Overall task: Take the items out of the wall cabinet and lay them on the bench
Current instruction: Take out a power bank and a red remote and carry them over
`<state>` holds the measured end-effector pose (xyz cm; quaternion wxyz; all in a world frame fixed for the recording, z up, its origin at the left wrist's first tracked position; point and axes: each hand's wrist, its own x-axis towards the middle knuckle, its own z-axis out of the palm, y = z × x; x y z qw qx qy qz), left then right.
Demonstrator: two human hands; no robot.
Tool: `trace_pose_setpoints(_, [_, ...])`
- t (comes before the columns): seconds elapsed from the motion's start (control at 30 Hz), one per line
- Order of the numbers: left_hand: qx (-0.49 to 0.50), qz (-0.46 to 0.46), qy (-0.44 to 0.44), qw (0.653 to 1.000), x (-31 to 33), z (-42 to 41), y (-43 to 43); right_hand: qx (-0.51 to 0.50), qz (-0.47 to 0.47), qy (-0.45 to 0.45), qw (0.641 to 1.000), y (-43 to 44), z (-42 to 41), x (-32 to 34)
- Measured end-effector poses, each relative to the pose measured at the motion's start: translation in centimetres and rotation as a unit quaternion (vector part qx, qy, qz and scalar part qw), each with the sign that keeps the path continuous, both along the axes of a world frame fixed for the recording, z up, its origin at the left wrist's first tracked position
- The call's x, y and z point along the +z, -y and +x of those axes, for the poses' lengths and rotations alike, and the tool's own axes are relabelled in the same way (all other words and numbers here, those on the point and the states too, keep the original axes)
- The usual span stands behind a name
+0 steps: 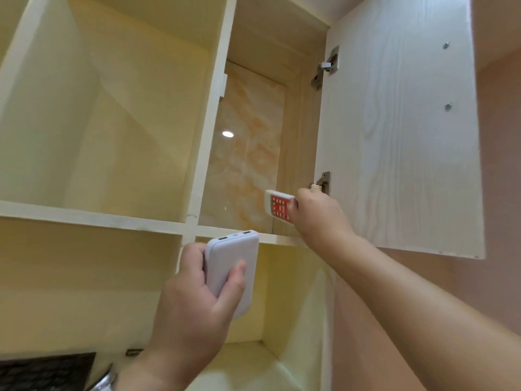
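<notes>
**Now both hands are loaded at the mouth of the cabinet**

Low in the centre of the frame, the left hand [194, 300] grips a white, rounded-rectangle plastic power bank [231, 266]. The thumb lies across its broad face and the fingers curl round the far edge. Its long axis runs up the frame, and the end with the ports sits just below the pale front shelf edge [234, 236] of the cream-lined wall cabinet [203, 122].

At centre right, the right hand [318, 215] pinches one end of a small white plastic remote control with a red button panel [279, 206]. The remote's long axis points away from the hand toward the upper left, into the compartment backed by glossy orange-veined tile [248, 165]. The hand itself is close under the lower metal hinge [324, 182] of the open white wood-grain door [400, 136].

The remote looks lifted clear of the shelf, though the angle is too steep to be sure.

The coming move turns on direction. The bench is out of view, presumably below the bottom of the frame, so both items have to travel down and back toward the person. The left hand is lower in the frame and already outside the cabinet, so it is probably nearer the bench. The right hand must first draw the remote out along its own axis, keeping clear of the shelf edge and the door.
</notes>
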<state>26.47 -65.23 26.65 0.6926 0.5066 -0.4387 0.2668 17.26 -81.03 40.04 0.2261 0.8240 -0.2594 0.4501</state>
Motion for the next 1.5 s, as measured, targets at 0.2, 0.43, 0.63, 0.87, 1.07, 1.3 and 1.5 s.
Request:
trace_pose_setpoints(0.2, [-0.017, 0.004, -0.035, 0.999, -2.1, -2.4, 1.6, 0.236, 0.087, 0.274, 0.928, -0.4, -4.3, -6.7])
trace_pose_setpoints(0.43, [-0.013, 0.027, -0.096, 0.995, -6.0, -4.5, 2.4, 0.423, 0.429, 0.341, 0.721, -2.7, -9.0, -17.1])
trace_pose_setpoints(0.63, [-0.022, 0.089, -0.146, 0.985, -10.5, -5.8, 3.3, 0.428, 0.56, 0.366, 0.607, -1.3, -11.1, -22.8])
trace_pose_setpoints(0.87, [-0.089, 0.17, -0.223, 0.956, -15.2, -7.1, 4.9, 0.445, 0.666, 0.361, 0.478, -0.3, -13.0, -27.9])
trace_pose_setpoints(1.07, [-0.251, 0.222, -0.303, 0.892, -17.9, -7.2, 6.8, 0.371, 0.664, 0.398, 0.514, -1.5, -14.1, -31.5])
trace_pose_setpoints(1.3, [-0.367, 0.28, -0.32, 0.827, -21.1, -7.2, 8.4, 0.246, 0.638, 0.45, 0.575, -4.5, -15.3, -34.6])
trace_pose_setpoints(1.5, [-0.466, 0.334, -0.34, 0.746, -25.6, -7.7, 8.6, 0.102, 0.605, 0.494, 0.616, -8.9, -16.4, -38.5])
